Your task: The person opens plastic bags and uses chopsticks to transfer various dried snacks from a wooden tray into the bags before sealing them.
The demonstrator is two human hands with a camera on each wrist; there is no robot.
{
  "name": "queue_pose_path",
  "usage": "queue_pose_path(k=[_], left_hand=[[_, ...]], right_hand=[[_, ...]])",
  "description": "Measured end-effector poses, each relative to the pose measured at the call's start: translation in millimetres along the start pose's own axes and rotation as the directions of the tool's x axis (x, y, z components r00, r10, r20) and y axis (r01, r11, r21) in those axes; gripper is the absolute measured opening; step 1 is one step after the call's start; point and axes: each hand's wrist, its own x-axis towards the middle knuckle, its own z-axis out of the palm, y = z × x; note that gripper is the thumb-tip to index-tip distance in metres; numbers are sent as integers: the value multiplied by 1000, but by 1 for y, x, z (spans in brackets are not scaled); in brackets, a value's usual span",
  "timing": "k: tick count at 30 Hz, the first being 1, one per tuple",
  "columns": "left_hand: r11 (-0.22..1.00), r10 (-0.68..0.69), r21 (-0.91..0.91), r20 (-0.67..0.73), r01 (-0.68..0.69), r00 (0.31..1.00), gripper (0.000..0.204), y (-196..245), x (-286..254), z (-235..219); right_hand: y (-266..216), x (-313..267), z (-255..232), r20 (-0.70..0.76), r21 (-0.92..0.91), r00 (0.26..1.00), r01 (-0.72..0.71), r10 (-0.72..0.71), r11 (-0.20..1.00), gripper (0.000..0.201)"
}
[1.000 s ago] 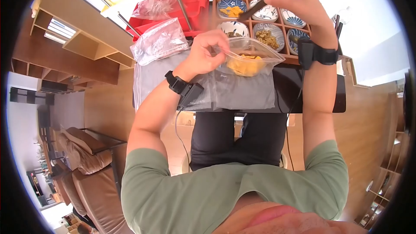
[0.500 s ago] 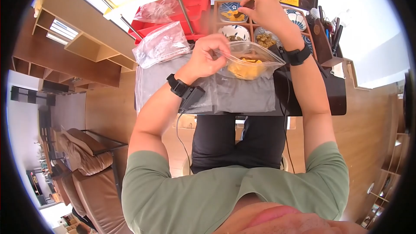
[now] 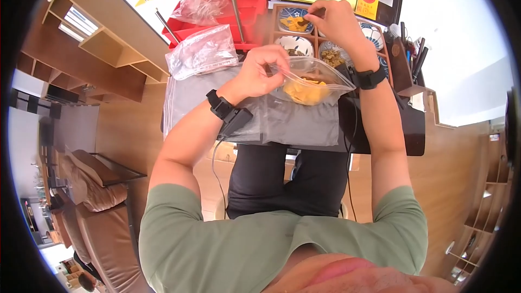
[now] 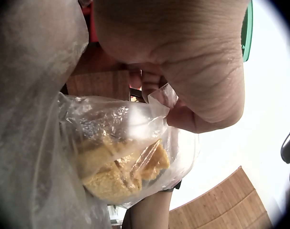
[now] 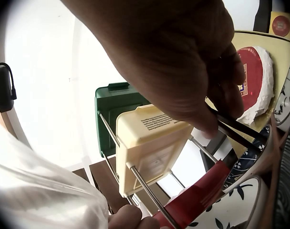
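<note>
My left hand [image 3: 259, 71] pinches the rim of a clear zip bag [image 3: 337, 80], whose mouth gapes. Yellow-orange dried pieces [image 3: 304, 91] lie in the bag's bottom, also visible through the plastic in the left wrist view. My right hand [image 3: 339, 23] is over the wooden compartment tray [image 3: 316, 38], gripping dark tongs [image 5: 243, 127] between thumb and fingers. Their two prongs point down into the blue patterned bowl [image 3: 282, 14] at the tray's far left corner. More orange pieces [image 3: 296, 25] fill that bowl, and the tong tips overlap them in the head view.
Other patterned bowls stand in the tray, one with brownish bits [image 3: 332, 57]. To the left are a red bin [image 3: 251, 13] and a folded clear bag [image 3: 203, 51]. Flat plastic bags [image 3: 304, 125] cover the table front. A pen holder [image 3: 400, 68] stands right.
My right hand has swung left and lowered the tongs to the orange pieces in the far left bowl. The left hand keeps hold of the bag. The head view has shifted slightly.
</note>
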Motion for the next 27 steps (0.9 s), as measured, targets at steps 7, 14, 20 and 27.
queue_pose_path(k=[7,14,20,27], left_hand=[[1000,-9,-29,40,10,999,12,0,0,0],[1000,-2,-28,38,3,999,11,-2,-1,-1],[999,-7,-31,47,9,999,12,-4,-1,-1],[999,-23,-39,44,25,999,13,-4,-2,-1]], right_hand=[[10,-1,4,20,126,1000,6,-9,992,18],[11,0,1,-6,108,1000,-18,18,994,17],[11,-1,8,42,178,998,48,-56,983,13],[5,-1,6,42,195,995,84,-94,977,14]])
